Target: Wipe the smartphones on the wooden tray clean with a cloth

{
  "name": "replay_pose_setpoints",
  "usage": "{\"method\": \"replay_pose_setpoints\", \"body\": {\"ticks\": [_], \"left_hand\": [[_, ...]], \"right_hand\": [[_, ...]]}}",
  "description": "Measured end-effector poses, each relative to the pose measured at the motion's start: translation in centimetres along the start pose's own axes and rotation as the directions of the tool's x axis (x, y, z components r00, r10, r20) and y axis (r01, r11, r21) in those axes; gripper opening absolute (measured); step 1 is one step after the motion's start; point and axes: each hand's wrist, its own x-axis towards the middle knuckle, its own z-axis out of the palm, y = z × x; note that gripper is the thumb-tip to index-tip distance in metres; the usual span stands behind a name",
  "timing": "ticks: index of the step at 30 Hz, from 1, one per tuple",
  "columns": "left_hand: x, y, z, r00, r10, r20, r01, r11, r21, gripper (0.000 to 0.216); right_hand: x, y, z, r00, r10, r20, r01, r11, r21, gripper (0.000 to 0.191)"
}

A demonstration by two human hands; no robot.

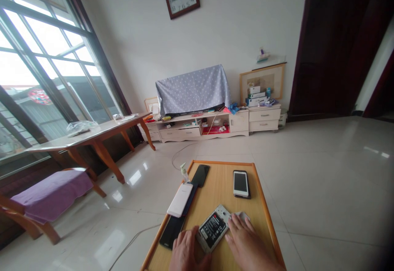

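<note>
Left hand [185, 251] and right hand [246, 240], nearest the camera, at the near edge of a pale wooden board [227, 189] with orange edging; hands apart, neither visibly clamped. Left hand curled against the lower left of an open-backed smartphone [212, 228], its fingertips hidden. Right hand lying flat, fingers [237, 226] touching the phone's right side and reaching onto a small pale grey piece [242, 216], possibly cloth, though its material cannot be told. Phone lying tilted across the board's near middle, with its black battery [212, 230] uppermost inside a silver frame. Placement of note: contact stays at the phone's sides, leaving the battery face uncovered, which appears a sound, steady way to handle an exposed handset. Along the left edge of the board, a white phone [180, 199] lies face down over a dark navy phone [191, 199], with a black phone [172, 232] toward the near left corner and another black phone [200, 175] toward the far left corner. Toward the far right corner, a white-framed phone [240, 184] lies screen up. Just beyond the far left corner stands a clear pump bottle [184, 172]; a pale cable [132, 241] runs across the floor tiles [323, 197] left of the board
</note>
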Motion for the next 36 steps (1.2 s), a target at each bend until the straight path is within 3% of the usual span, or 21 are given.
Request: {"method": "replay_pose_setpoints", "body": {"ticks": [3,9,16,19,24,26,32,36], "left_hand": [[0.0,-0.1,0.1,1.000,0.000,-0.006,0.000,1.000,-0.001,0.070],[0.2,-0.1,0.1,1.000,0.005,0.002,-0.005,1.000,-0.012,0.069],[0.2,-0.1,0.1,0.999,0.016,-0.032,-0.016,1.000,-0.015,0.070],[0.2,-0.3,0.2,0.999,0.019,-0.042,-0.020,1.000,-0.020,0.069],[0.1,-0.2,0.3,0.998,0.020,-0.053,-0.021,1.000,-0.020,0.065],[0.0,-0.1,0.2,0.999,0.015,-0.051,-0.016,1.000,-0.018,0.064],[0.0,0.4,-0.2,0.999,-0.003,-0.043,0.003,1.000,-0.018,0.068],[0.1,0.1,-0.2,0.999,-0.004,-0.040,0.003,1.000,-0.023,0.064]], "right_hand": [[0.0,-0.5,-0.1,0.999,0.019,0.026,-0.019,1.000,-0.005,0.056],[-0.6,-2.7,2.4,0.980,-0.086,0.180,0.064,0.990,0.122,0.061],[-0.5,-0.7,-0.1,0.999,0.009,0.036,-0.011,0.999,0.052,0.056],[-0.4,-1.0,1.5,0.999,-0.032,0.036,0.029,0.997,0.065,0.055],[-0.2,-2.9,4.8,0.965,-0.224,0.134,0.202,0.967,0.156,0.053],[-0.3,-2.9,4.1,0.964,-0.228,0.137,0.205,0.965,0.163,0.051],[-0.3,-2.1,0.6,0.998,-0.058,0.032,0.054,0.993,0.101,0.050],[0.0,-3.4,2.1,0.967,-0.219,0.130,0.202,0.971,0.130,0.051]]}}
